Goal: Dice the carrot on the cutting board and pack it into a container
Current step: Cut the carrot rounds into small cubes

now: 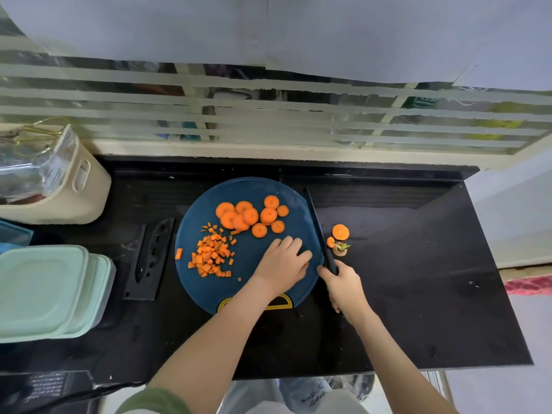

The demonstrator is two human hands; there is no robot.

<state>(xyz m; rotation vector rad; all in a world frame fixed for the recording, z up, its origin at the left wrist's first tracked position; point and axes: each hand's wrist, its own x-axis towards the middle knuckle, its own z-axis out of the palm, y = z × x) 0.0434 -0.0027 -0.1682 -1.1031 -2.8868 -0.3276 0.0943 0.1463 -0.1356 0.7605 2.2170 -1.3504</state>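
A round dark-blue cutting board (251,258) lies in the middle of the black counter. Several orange carrot rounds (249,216) sit on its far half. A heap of small carrot dice (210,256) lies on its left side. My left hand (283,262) rests flat on the board's right part, fingers pointing toward the rounds, holding nothing. My right hand (340,283) grips the handle of a black knife (318,227), whose blade lies along the board's right edge and points away from me.
Carrot end scraps with a green stub (339,237) lie on the counter right of the knife. A black knife sheath (150,258) lies left of the board. Stacked mint-lidded containers (50,291) stand at the left edge, a beige basket (59,186) behind them.
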